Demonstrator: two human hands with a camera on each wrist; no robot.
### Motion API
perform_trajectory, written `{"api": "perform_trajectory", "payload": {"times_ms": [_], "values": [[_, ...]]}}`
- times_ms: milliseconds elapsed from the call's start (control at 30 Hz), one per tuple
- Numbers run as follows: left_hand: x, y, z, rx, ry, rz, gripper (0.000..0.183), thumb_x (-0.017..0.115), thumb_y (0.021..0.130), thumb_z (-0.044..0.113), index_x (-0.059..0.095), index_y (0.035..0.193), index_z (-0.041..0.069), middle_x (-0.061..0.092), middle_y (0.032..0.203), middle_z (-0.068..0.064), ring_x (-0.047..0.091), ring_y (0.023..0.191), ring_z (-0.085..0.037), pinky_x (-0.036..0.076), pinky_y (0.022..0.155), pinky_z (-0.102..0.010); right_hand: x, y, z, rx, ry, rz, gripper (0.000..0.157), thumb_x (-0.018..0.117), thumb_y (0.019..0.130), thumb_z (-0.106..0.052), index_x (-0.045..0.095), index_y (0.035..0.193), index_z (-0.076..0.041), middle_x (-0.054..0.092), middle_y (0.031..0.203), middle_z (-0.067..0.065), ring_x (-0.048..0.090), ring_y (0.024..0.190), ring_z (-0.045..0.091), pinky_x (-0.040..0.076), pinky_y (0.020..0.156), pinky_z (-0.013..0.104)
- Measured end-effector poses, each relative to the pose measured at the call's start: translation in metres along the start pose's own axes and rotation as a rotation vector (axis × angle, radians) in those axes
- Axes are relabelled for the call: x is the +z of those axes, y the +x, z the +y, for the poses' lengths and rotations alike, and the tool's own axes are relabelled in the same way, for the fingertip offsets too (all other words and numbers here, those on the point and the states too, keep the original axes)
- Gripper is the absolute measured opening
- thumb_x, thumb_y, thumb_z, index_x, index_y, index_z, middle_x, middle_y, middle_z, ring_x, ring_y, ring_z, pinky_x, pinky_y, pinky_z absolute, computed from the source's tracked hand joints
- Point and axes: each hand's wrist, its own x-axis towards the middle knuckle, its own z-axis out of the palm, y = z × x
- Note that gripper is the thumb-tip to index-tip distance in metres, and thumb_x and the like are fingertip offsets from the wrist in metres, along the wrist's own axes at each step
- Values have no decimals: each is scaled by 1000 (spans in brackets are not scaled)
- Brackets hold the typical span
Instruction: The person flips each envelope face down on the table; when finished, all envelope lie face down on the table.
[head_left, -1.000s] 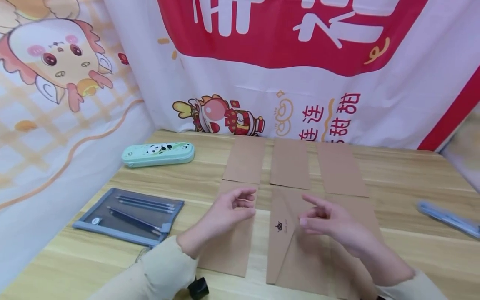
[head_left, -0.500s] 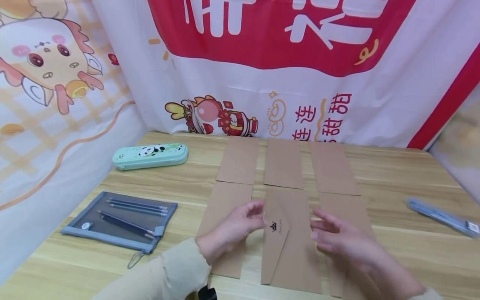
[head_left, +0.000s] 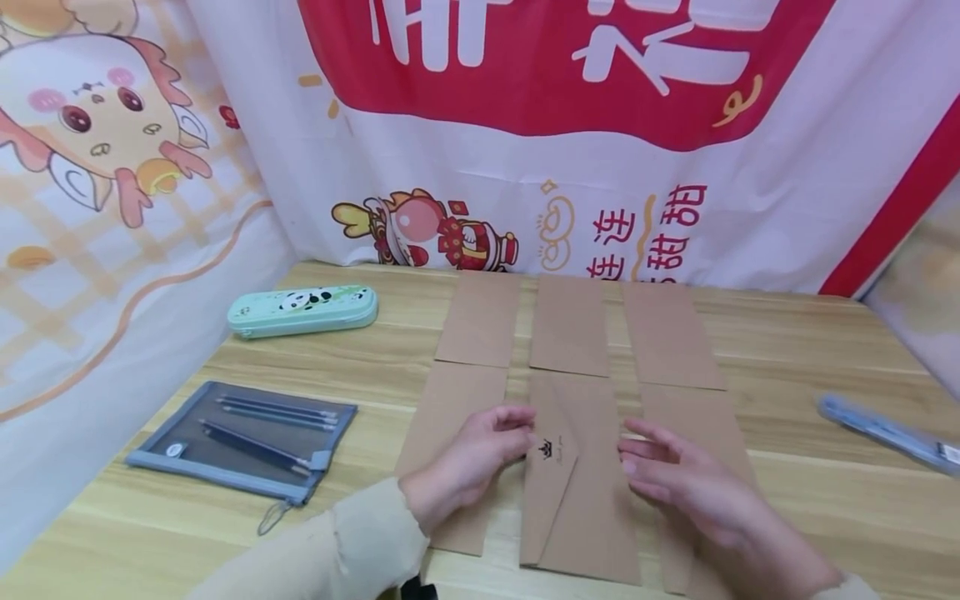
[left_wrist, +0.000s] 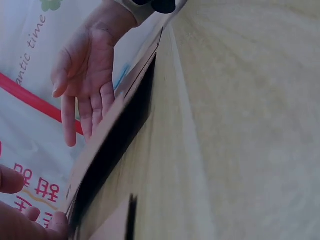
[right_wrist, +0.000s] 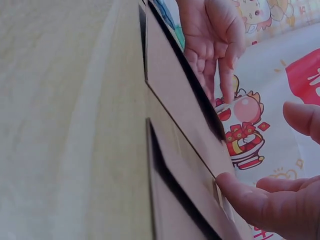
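Note:
A brown kraft envelope with a triangular flap and a small black crown print lies in the middle of the front row. My left hand is at its left edge, fingers loosely bent, with fingertips right at the border near the crown. Opposite, my right hand has its fingertips beside the right edge, thumb held apart. In the right wrist view, a fingertip meets the envelope's edge. The left wrist view has the envelope's side edge-on, dark beneath.
Plain brown envelopes flank it left and right, with a back row behind. A mesh pouch with pencils and a mint panda pencil case are at left. A blue slim packet lies right.
My left hand has moved right, from over the left envelope to the middle one's left edge. My right hand has shifted from above the middle envelope to its right edge. The head view turned slightly.

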Motion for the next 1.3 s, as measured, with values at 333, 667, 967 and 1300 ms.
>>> {"api": "perform_trajectory", "payload": {"times_ms": [333,667,967,1300], "values": [[-15,-7,10,111,154,84,54,56,76,-8,45,130,-7,52,123,-20,50,113,-28,48,91,-26,11,15,-10,-19,31,-112,75,56,90,-14,9,144,7,19,144,35,41,126,28,42,99,32],[-38,-19,16,194,153,216,45,52,80,-13,51,125,-8,58,117,-21,54,109,-29,49,90,-25,42,36,-19,-22,42,-176,74,59,89,-16,13,143,8,21,144,34,33,131,40,38,103,39],[-39,-25,30,245,160,233,42,56,82,-9,54,124,-4,58,117,-18,54,109,-25,48,88,-20,61,46,-24,-7,64,-176,73,59,87,-12,15,143,8,24,143,34,36,128,40,35,105,47],[-23,-15,44,254,296,121,40,60,85,2,56,125,3,59,116,-11,53,108,-22,49,88,-29,57,44,-20,-15,77,-183,75,58,87,-14,13,143,8,24,144,33,35,130,39,32,106,47]]}}
